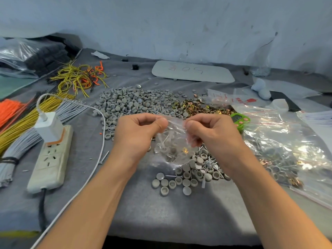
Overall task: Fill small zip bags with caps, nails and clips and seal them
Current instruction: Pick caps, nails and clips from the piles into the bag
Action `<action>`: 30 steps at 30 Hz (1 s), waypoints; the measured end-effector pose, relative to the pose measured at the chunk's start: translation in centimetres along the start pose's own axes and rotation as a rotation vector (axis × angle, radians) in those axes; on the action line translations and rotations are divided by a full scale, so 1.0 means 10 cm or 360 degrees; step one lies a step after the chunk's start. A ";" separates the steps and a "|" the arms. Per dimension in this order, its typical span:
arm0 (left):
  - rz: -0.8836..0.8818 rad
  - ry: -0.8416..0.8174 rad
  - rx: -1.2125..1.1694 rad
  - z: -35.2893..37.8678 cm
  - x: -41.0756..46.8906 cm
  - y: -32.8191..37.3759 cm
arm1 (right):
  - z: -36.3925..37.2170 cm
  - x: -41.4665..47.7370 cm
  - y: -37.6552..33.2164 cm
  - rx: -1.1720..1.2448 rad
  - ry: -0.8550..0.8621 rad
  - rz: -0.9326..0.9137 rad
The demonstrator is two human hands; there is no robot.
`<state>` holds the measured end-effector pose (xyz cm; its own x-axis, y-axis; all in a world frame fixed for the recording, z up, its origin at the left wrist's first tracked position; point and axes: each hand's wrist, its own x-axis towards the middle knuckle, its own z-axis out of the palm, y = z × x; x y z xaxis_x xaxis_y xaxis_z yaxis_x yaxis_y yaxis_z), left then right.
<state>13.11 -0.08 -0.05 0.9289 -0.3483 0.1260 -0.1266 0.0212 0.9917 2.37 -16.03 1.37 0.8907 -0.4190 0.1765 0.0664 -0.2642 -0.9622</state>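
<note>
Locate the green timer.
Head view, right of centre: the green timer lies just beyond the right hand, near the brass clips.

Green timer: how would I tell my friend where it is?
Start at the big pile of grey caps, then move right past the gold clips. Just behind the right hand lies the green timer, the only bright green thing there.

Scuffed pale wall [179, 24] (bluish) behind grey-clothed table [161, 212].
</note>
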 end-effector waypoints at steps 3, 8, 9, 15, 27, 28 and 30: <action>0.0012 -0.0057 -0.0066 -0.04 -0.01 0.02 | -0.02 0.03 0.01 0.0080 0.0126 0.0130; -0.0033 0.0025 -0.0116 -0.02 -0.03 0.04 | 0.01 0.00 0.02 0.0073 0.0141 0.0123; -0.0033 0.0071 -0.0121 -0.03 -0.02 0.05 | 0.02 0.00 0.01 0.0116 0.0162 0.0096; 0.0034 0.0079 -0.0173 -0.01 -0.03 0.04 | 0.06 0.05 0.03 0.0323 0.0259 0.0125; -0.0112 -0.0221 -0.0187 0.02 -0.05 0.04 | 0.13 0.05 0.07 0.0325 0.0076 0.0110; -0.0115 -0.0209 -0.0176 0.03 -0.05 0.05 | 0.12 0.05 0.07 0.0314 0.0058 0.0121; -0.0112 -0.0177 -0.0148 0.02 -0.04 0.05 | 0.11 0.05 0.07 0.0268 0.0051 0.0152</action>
<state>12.61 -0.17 0.35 0.8893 -0.4536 0.0580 -0.0251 0.0781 0.9966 3.38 -15.52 0.59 0.8820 -0.4633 0.0865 0.0588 -0.0740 -0.9955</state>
